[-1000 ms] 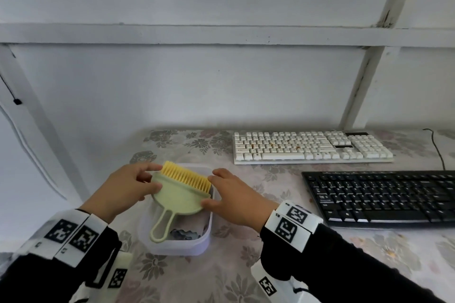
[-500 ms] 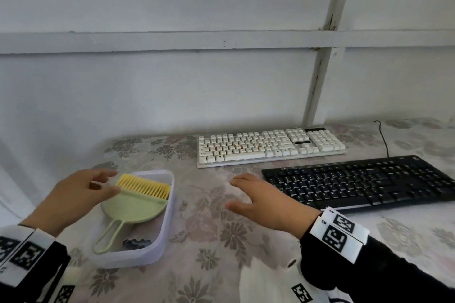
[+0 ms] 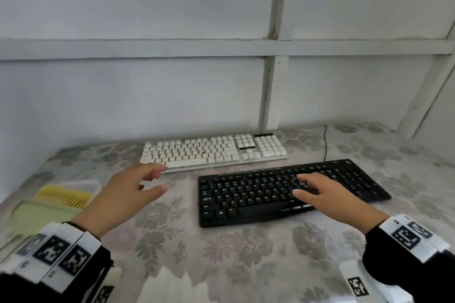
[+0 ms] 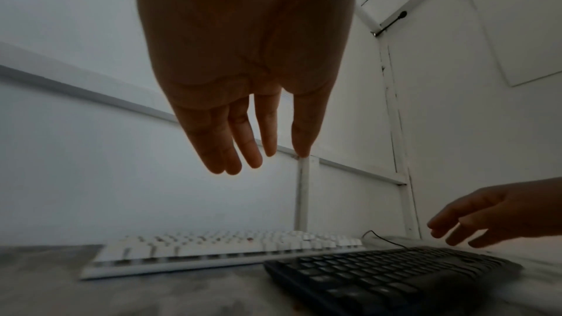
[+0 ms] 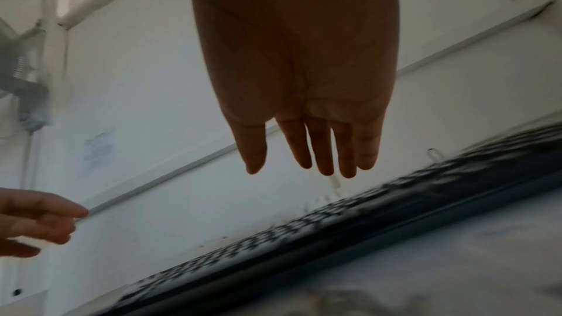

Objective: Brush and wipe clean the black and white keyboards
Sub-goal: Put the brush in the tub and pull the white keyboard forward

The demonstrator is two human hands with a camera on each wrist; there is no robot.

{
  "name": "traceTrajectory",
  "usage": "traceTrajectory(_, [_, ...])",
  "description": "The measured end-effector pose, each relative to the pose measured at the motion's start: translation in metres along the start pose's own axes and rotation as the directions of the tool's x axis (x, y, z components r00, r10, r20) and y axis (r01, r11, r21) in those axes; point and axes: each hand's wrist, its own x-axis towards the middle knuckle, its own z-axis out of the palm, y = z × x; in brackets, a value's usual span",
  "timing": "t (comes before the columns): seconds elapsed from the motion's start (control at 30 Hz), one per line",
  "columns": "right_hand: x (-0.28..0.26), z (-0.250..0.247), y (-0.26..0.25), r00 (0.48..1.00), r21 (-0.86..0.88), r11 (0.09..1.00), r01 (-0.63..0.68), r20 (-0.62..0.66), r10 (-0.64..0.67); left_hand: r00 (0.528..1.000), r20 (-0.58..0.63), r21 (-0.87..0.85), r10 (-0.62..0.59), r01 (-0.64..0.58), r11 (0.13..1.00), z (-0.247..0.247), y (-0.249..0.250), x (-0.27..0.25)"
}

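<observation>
L hand (image 3: pixel 123 194) loose, empty; R hand (image 3: pixel 327 194) spread, empty, over black keyboard (image 3: pixel 246 199).

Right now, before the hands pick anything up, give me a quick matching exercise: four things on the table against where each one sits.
Things:
1. white full-size keyboard
2. black full-size keyboard
3. pale green brush with yellow bristles
4. left hand

Places:
A. under the right hand
B. far left, in the clear plastic tub
C. furthest back, nearest the wall
D. in the air, between the brush and the black keyboard

Pairs: 1-C, 2-A, 3-B, 4-D
</observation>
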Motion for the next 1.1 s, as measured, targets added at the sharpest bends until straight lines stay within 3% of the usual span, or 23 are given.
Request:
traceTrajectory(0.17, [-0.006, -0.037, 0.064, 0.995, -0.002, 0.995, -0.096, -0.027, 0.096, 0.998, 0.06, -0.015, -0.021, 0.022, 1.0, 0.054, 0.031, 0.009])
traceTrajectory(0.4, [0.001, -0.067, 0.121, 0.98, 0.068, 0.984, -0.163, -0.105, 0.17, 0.96, 0.17, -0.101, -0.223, 0.242, 0.965, 0.103, 0.043, 0.012])
traceTrajectory(0.53, [0.006, -0.074, 0.134, 0.986, 0.103, 0.985, -0.136, -0.081, 0.145, 0.939, 0.18, -0.056, -0.294, 0.309, 0.95, 0.114, 0.039, 0.013])
traceTrajectory(0.7, [0.02, -0.072, 0.147, 0.986, 0.207, 0.965, -0.163, -0.001, 0.167, 0.896, 0.28, -0.142, -0.343, 0.393, 0.909, 0.116, 0.028, 0.021])
traceTrajectory(1.1, [0.039, -0.079, 0.151, 0.968, 0.305, 0.919, -0.25, 0.096, 0.232, 0.905, 0.29, -0.186, -0.311, 0.372, 0.909, 0.121, 0.017, 0.03])
